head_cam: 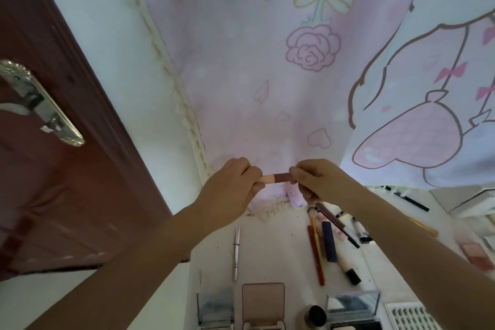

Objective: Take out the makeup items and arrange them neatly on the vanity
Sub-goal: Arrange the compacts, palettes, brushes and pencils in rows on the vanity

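Right now a small lipstick tube [276, 177] is held up in the air between both hands, in front of the pastel curtain [267, 75] and above the far end of the vanity [281, 244]. It lies almost level: its pale beige part points to the left hand [233, 187] and its dark red-brown part points to the right hand [316, 179]. The left hand is closed around the beige end with thumb and fingers. The right hand pinches the dark end with its fingertips (the other fingers are curled in, so I cannot tell how much of the tube they cover).

Below the hands, the vanity top is white. A thin silver tool [236, 252] lies alone, lengthwise, on the left part. To its right a group of items lies close together: a red pencil [316, 257], a dark blue tube [329, 241], a long brown pencil [337, 225] and a white tube with a black cap [348, 262]. At the near edge stand a beige compact [263, 300], two clear cases [215, 305] and a round black cap [316, 315]. Further right, a black pen [407, 198] lies near the curtain's lower edge. On the left side is a dark red door [67, 169] with a silver handle plate [40, 102].
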The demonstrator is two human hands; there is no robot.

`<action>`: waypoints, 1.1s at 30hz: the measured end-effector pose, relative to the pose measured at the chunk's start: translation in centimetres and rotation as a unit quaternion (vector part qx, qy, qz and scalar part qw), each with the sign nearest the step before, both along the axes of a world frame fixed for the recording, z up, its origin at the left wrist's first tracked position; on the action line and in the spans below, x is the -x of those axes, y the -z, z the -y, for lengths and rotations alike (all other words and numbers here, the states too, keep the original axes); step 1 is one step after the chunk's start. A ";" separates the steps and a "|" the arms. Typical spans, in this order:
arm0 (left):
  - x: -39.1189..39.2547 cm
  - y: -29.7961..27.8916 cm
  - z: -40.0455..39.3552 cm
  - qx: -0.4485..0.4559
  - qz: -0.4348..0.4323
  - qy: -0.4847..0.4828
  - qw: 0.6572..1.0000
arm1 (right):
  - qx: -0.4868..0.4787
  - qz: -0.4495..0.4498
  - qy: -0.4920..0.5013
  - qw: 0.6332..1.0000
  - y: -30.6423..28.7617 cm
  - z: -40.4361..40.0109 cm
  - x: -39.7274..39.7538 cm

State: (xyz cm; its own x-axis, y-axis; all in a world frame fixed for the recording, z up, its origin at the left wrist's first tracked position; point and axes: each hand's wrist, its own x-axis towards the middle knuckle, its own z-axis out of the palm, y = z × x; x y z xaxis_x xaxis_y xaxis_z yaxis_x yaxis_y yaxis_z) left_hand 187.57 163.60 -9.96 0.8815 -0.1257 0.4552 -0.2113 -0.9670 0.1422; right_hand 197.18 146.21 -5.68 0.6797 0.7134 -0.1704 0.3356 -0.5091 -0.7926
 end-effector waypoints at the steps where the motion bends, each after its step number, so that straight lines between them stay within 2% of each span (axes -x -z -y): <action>1: -0.1 0.0 0.0 -0.007 0.013 -0.003 1.000 | -0.030 0.008 -0.004 1.000 0.1 0.1 0.0; 6: -0.4 -0.9 -0.2 0.018 0.042 -0.020 0.999 | -0.141 0.059 0.013 0.988 -0.2 0.6 -0.1; 8: -0.5 -1.4 -0.3 0.011 0.062 -0.033 0.997 | -0.146 0.047 0.011 0.988 -0.5 0.6 -0.2; 11: -0.5 -2.0 -0.1 -0.012 0.090 -0.040 0.995 | -0.129 -0.037 -0.009 0.991 -0.9 0.6 -0.4; 14: -0.6 -2.5 0.2 -0.024 0.098 -0.035 0.994 | -0.075 0.010 0.006 0.997 -1.3 0.3 -0.8; 18: -0.7 -2.9 0.0 -0.075 0.064 -0.046 0.994 | -0.139 0.046 -0.015 0.989 -1.4 0.5 -1.1; 21: -0.6 -3.3 0.0 -0.105 0.041 -0.070 0.991 | -0.173 0.021 -0.033 0.984 -1.2 0.9 -1.3; 24: -0.6 -3.7 0.3 -0.128 0.047 -0.095 0.986 | -0.151 -0.037 -0.025 0.988 -1.5 0.7 -1.3; 25: -0.7 -3.7 0.4 -0.135 0.054 -0.095 0.985 | -0.130 -0.033 -0.014 0.991 -1.7 0.6 -1.3; 28: -0.8 -3.7 0.7 -0.146 0.054 -0.092 0.983 | -0.074 0.054 -0.008 0.996 -1.7 0.5 -1.6; 31: -0.7 -3.7 1.0 -0.145 0.043 -0.103 0.983 | -0.128 0.089 -0.019 0.988 -1.5 0.8 -1.9; 33: -0.6 -3.8 1.0 -0.141 0.044 -0.104 0.984 | -0.166 0.061 -0.029 0.984 -1.6 1.1 -2.2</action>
State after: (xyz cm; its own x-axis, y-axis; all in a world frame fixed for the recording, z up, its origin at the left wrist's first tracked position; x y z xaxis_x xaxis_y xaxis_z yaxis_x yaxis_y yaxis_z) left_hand 188.22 162.62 -6.20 0.8605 -0.0790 0.5032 -0.0040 -0.9889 -0.1484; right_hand 199.36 145.10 -4.11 0.6379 0.7535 0.1589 0.4584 -0.2057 -0.8646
